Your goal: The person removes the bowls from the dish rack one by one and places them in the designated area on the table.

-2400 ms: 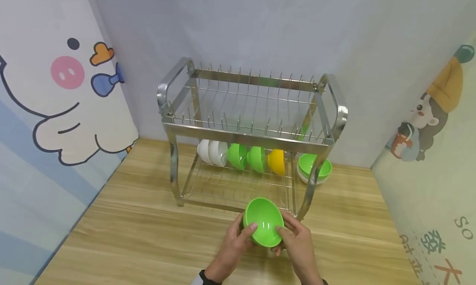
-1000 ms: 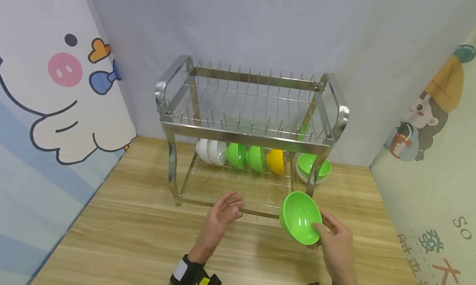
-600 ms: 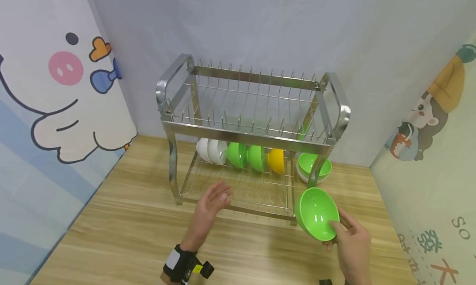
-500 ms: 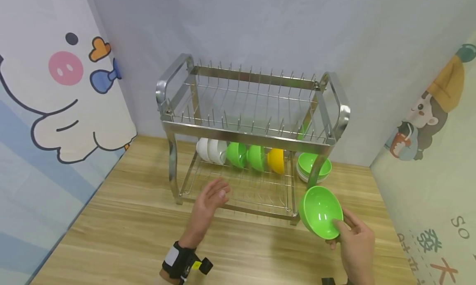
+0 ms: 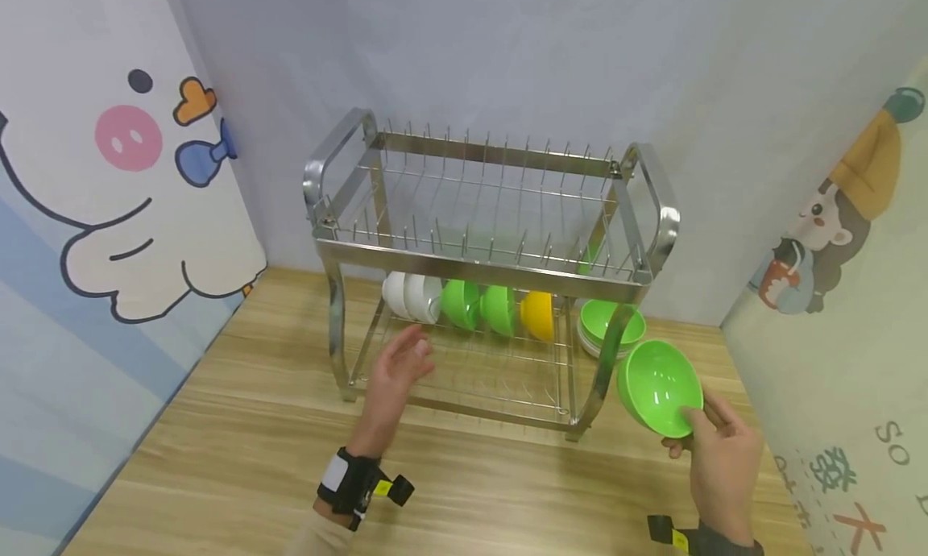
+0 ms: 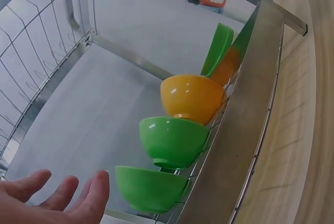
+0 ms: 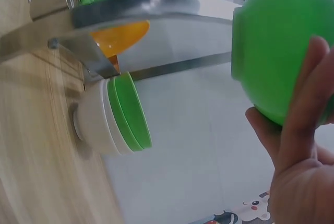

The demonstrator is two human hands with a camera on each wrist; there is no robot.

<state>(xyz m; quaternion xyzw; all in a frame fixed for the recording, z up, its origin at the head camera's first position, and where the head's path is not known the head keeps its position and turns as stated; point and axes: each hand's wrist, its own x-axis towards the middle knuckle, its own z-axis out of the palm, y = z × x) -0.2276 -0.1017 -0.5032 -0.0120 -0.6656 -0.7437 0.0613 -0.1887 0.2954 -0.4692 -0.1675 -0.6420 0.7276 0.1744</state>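
Black strap (image 5: 351, 483) on the left wrist, another (image 5: 714, 541) on the right, both low in the head view. Wood-grain tabletop (image 5: 478, 508) beneath.

Left hand (image 5: 395, 371): fingers relaxed and loosely bent, above the front edge of the rack's lower tier. From the left wrist, its fingertips show near the row of bowls.

Right hand (image 5: 725, 455): gripping a green bowl (image 5: 658, 383), thumb inside near the rim, fingers behind the outer wall. Bowl raised off the table, tilted, mouth towards the head camera. Position: just right of the rack's front right leg, nearer than the stack. Right wrist view gives its rounded underside and foot ring.

Metal rack (image 5: 471, 264), two tiers, wire prongs on the upper one. Lower tier, towards the back, a row of bowls on their sides; left to right: two white bowls (image 5: 422, 298), two green bowls (image 5: 497, 310), one yellow bowl (image 5: 537, 315).

Bowl stack (image 5: 611, 322) on the table, right of the rack: green nested in white, upright.

Farthest: pale grey backdrop (image 5: 500, 48).
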